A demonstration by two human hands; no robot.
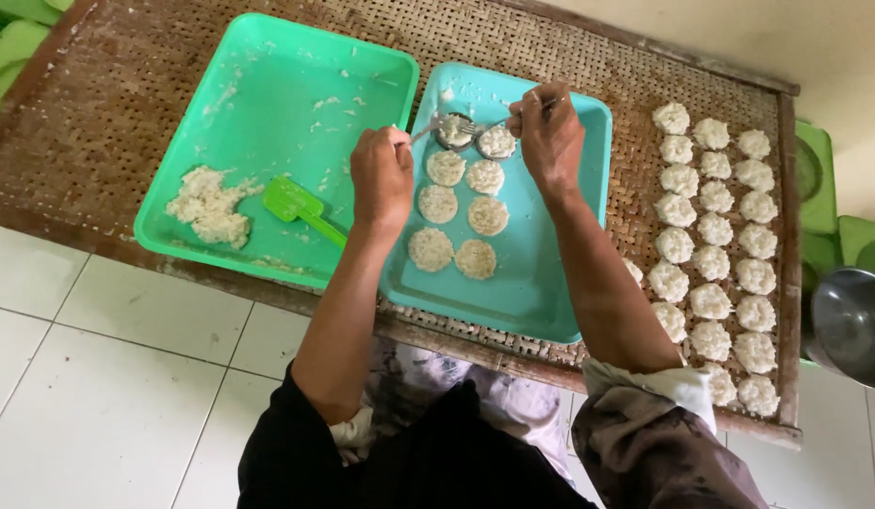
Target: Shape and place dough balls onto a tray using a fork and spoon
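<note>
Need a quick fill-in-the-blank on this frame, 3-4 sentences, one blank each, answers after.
1. The green spatula lies in the ___ tray of the two.
2. Each hand, left hand and right hand, holds a ___.
3. The finished white patties lie in rows on the woven mat to the ___ of the blue tray.
4. The loose rice pile sits in the green tray's near-___ corner.

Answers: green; fork; right; left
</note>
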